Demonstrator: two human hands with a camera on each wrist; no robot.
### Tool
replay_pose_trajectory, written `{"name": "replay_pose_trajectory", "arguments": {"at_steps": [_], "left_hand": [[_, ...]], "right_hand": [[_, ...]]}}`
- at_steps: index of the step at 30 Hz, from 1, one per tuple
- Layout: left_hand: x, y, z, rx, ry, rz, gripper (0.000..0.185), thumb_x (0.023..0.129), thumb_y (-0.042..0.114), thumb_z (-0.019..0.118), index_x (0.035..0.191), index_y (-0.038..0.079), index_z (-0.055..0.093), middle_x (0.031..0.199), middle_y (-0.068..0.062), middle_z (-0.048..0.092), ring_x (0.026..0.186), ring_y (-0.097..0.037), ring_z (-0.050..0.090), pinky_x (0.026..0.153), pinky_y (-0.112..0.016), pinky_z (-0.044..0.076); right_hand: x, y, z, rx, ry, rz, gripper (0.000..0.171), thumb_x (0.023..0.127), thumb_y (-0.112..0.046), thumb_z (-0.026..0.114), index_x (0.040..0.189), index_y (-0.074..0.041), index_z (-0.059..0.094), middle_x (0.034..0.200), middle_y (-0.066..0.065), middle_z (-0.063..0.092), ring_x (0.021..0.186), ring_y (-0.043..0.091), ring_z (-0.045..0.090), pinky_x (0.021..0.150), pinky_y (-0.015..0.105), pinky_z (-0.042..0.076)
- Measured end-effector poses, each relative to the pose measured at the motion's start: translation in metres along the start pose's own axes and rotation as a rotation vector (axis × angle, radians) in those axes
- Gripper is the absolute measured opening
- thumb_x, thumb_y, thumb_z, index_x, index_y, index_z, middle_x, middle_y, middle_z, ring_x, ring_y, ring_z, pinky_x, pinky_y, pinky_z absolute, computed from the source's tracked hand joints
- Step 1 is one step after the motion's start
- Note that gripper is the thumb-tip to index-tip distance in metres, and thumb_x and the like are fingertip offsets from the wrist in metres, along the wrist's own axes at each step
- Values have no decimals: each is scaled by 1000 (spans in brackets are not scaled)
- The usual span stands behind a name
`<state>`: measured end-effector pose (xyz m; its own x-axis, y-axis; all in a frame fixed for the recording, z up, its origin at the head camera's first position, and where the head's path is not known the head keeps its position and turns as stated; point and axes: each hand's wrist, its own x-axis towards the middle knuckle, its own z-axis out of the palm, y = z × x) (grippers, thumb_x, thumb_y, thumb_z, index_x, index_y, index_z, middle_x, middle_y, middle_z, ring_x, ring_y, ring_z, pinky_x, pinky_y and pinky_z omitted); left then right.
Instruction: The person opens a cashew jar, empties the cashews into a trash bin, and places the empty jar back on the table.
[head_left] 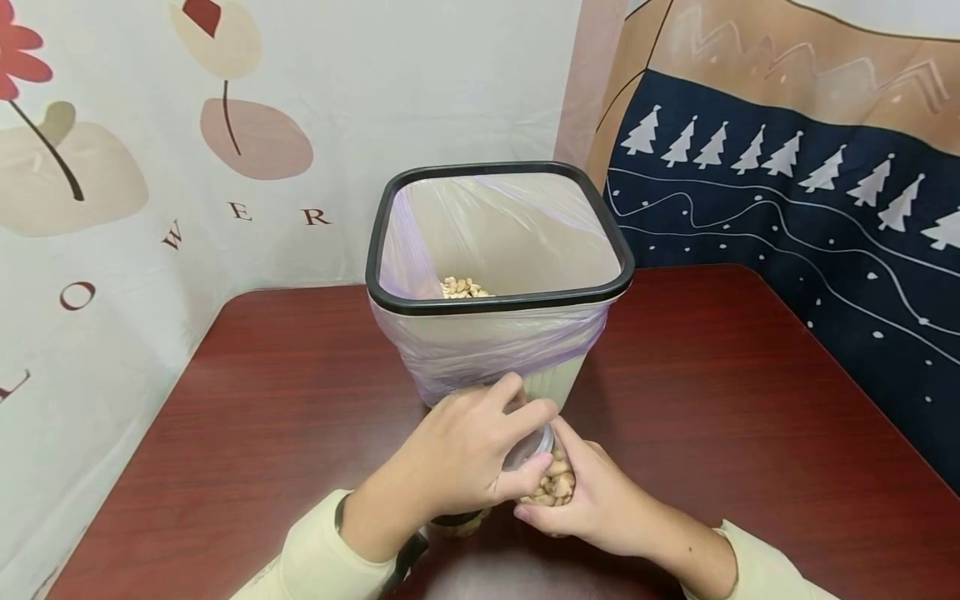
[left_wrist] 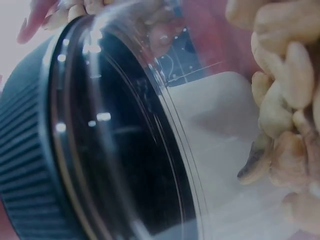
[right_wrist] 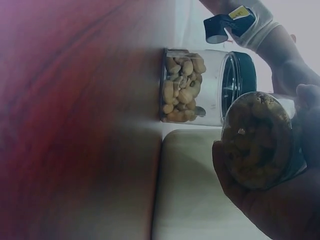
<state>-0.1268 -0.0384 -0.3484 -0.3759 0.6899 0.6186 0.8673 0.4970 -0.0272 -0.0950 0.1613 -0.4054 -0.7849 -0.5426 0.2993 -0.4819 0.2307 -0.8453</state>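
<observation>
A clear plastic jar [head_left: 555, 482] of cashews is held tilted between both hands, in front of the bin. My right hand [head_left: 607, 496] grips its lower part, thumb on the near side. Over its top end curl the fingers and thumb of my left hand [head_left: 472, 446], which mostly hide that end. In the right wrist view the round base of this jar [right_wrist: 257, 142] faces the camera, nuts showing through. A second jar [right_wrist: 185, 90] of cashews stands upright on the table with its ribbed black lid [left_wrist: 30, 150] on; the left wrist view shows it close up.
A pale bin [head_left: 558, 379] with a black rim and a purple-tinted liner bag [head_left: 487, 342] stands just beyond the hands. Some cashews [head_left: 461, 288] lie inside it. The dark red table [head_left: 735, 400] meets patterned cloths [head_left: 450, 92] at the back and sides.
</observation>
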Motion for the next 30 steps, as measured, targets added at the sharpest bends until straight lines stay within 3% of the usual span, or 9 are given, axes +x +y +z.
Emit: {"name": "replay_pose_trajectory", "arguments": {"at_steps": [3, 9, 19, 23, 30], "left_hand": [[0, 1, 1, -1, -2, -35, 28, 87, 36, 60, 108, 18, 64, 83, 1, 46, 53, -10, 38, 49, -24, 40], [0, 4, 5, 4, -10, -119, 23, 87, 38, 62, 98, 18, 60, 78, 2, 43, 49, -10, 33, 45, -25, 37], [-1, 6, 1, -3, -17, -160, 34, 87, 45, 65, 105, 17, 59, 80, 2, 46, 52, -10, 39, 48, -25, 41], [-1, 4, -3, -31, -30, -143, 43, 86, 49, 67, 116, 18, 62, 91, 3, 55, 57, -10, 50, 52, -27, 47], [2, -4, -10, -85, -23, -38, 51, 84, 41, 67, 130, 22, 60, 111, 1, 60, 74, -11, 60, 62, -27, 52]], "right_hand": [[0, 2, 1, -57, 33, -33, 64, 84, -23, 80, 135, -19, 42, 101, -5, 69, 81, 3, 68, 70, 25, 57], [1, 4, 2, -140, 86, -85, 68, 83, -25, 82, 138, -16, 42, 102, -6, 70, 85, 2, 67, 74, 23, 56], [2, 3, 1, -168, 109, -78, 70, 80, -28, 84, 137, -17, 45, 103, -6, 69, 86, 3, 67, 75, 24, 56], [2, 2, -1, -166, 115, -60, 70, 79, -30, 85, 136, -20, 45, 102, -8, 69, 87, 3, 66, 75, 24, 55], [1, 0, -7, -161, 136, -16, 68, 78, -30, 85, 133, -24, 46, 101, -10, 69, 88, 3, 66, 76, 25, 55]]}}
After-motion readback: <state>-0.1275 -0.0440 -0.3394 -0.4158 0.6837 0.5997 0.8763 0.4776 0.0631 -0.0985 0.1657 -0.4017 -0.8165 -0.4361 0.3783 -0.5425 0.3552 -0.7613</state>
